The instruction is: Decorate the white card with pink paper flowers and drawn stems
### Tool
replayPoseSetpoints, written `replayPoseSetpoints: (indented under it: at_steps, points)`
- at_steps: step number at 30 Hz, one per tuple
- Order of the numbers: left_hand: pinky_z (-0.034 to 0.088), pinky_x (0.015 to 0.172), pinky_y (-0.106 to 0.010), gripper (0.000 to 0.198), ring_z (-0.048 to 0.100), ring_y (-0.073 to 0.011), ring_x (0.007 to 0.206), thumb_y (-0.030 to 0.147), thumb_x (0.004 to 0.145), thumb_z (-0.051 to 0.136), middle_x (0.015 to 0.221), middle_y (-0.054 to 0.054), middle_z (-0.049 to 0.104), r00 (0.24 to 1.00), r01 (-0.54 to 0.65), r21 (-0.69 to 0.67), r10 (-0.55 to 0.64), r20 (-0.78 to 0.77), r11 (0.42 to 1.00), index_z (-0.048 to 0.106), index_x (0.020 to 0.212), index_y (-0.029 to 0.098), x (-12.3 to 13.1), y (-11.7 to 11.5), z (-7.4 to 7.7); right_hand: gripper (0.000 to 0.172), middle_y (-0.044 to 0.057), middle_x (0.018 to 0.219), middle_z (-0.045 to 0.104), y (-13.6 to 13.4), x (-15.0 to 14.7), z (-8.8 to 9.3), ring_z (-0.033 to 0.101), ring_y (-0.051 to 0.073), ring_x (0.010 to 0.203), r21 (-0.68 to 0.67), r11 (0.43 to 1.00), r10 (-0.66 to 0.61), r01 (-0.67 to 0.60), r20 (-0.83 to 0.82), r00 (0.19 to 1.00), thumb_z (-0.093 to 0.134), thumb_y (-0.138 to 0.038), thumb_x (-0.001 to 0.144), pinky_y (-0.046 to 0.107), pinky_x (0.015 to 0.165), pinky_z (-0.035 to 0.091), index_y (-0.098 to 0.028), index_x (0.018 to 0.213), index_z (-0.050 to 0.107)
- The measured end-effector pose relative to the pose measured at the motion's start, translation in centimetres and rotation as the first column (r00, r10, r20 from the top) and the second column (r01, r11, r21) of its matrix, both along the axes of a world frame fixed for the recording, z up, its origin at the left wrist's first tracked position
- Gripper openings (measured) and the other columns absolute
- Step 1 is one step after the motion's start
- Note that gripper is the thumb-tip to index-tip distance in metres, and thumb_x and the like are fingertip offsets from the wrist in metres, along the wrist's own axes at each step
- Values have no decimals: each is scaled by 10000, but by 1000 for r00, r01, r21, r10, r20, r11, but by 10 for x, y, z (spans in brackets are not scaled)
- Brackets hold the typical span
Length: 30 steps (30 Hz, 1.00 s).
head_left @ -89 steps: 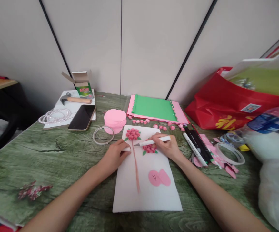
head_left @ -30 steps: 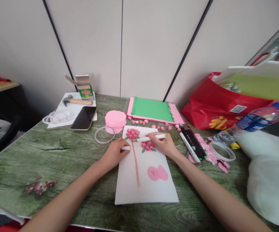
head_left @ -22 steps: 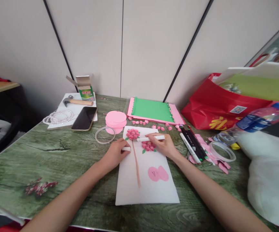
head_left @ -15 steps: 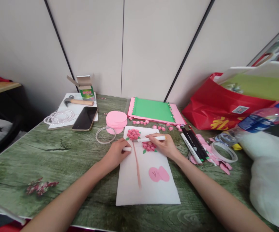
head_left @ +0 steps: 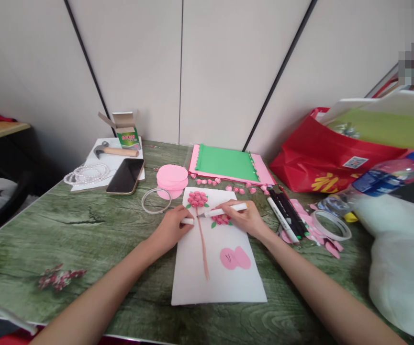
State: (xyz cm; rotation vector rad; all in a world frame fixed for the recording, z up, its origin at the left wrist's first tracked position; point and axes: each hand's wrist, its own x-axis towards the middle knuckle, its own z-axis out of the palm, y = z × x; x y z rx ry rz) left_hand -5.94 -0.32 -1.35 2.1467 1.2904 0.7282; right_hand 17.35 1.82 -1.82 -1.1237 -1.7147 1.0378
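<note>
My right hand [head_left: 246, 219] grips a white marker [head_left: 216, 212], its tip close to the top of a brown stem line [head_left: 202, 239] on a white sheet [head_left: 199, 292]. In my left hand [head_left: 176, 224] is a white marker cap [head_left: 188, 221], held at the sheet's left edge. Above the stem sits a pink flower cluster [head_left: 197, 199] with green leaves. A second pink cluster [head_left: 221, 220] lies partly hidden under my right hand. Lower on the sheet are two overlapping pink paper circles [head_left: 235, 258] with small dark marks.
Pink paper circles [head_left: 172, 175], a tape roll [head_left: 142, 201] and a phone [head_left: 126, 176] lie left of the sheet. Small pink rolled flowers [head_left: 208, 181] and green paper [head_left: 224, 162] are behind it. Markers [head_left: 282, 220], a red bag [head_left: 300, 158] and a bottle [head_left: 375, 179] stand right.
The marker tip has moved slightly down and left, from the upper flower cluster toward the top of the brown stem. My left hand stays almost in place.
</note>
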Motion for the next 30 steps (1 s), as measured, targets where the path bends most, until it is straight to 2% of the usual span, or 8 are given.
replayPoseSetpoints:
  at_steps: [4,8,12,21,23,25,28,30]
  points:
    - [358,591,-231,109,480,-122,621,67,700,525,722,2,523,1000,1,5,-1,2,1000,590,708,154,0,0,0,312,67,677,661,-1,2,-1,569,149,595,24,999,26,-26,2,1000,583,-390,801,251,537,438,-114,831,725]
    - [361,591,-234,102,482,-124,621,79,703,522,712,3,524,1000,4,7,-4,0,1000,587,701,157,1,1,0,327,82,700,666,-3,2,1,584,161,618,35,999,24,-24,11,1000,585,-404,795,260,555,446,-117,715,718]
    - [366,591,-233,103,488,-124,628,89,704,515,725,0,530,1000,5,9,-5,-2,1000,592,706,158,1,0,1,343,76,663,651,-7,1,6,572,151,600,32,999,25,-25,13,1000,582,-395,796,256,547,433,-115,629,689]
    - [377,587,-231,145,506,-129,648,50,704,506,748,-13,539,1000,1,20,0,-14,1000,607,719,153,1,-1,1,329,40,564,609,-9,2,10,523,124,528,-16,998,59,-59,-23,998,605,-409,764,246,511,397,-119,628,677]
    - [388,597,-233,131,511,-130,659,58,722,522,771,-19,546,1000,-5,33,5,-6,999,613,740,151,2,-3,1,350,21,486,569,-3,1,9,496,118,470,-45,999,18,-22,-81,997,600,-435,755,247,477,384,-131,596,667]
    - [406,617,-240,98,515,-128,671,111,762,545,815,-25,558,1000,-13,78,11,28,997,621,802,158,3,-6,2,394,-2,394,489,6,-1,10,471,119,430,-55,996,-82,73,-192,978,571,-461,767,248,451,371,-152,531,635]
    - [427,649,-248,135,517,-122,678,201,823,538,862,-29,567,993,-31,179,10,117,983,621,925,171,6,-10,5,469,-23,331,392,20,-10,19,419,105,388,3,972,-220,235,-346,912,527,-489,795,243,429,353,-177,448,569]
    - [430,633,-241,164,518,-118,660,220,847,519,834,-25,568,985,-45,227,6,170,973,619,965,166,7,-13,7,491,-21,331,399,23,-17,31,387,93,362,74,947,-265,312,-368,891,518,-505,803,237,406,333,-176,442,568]
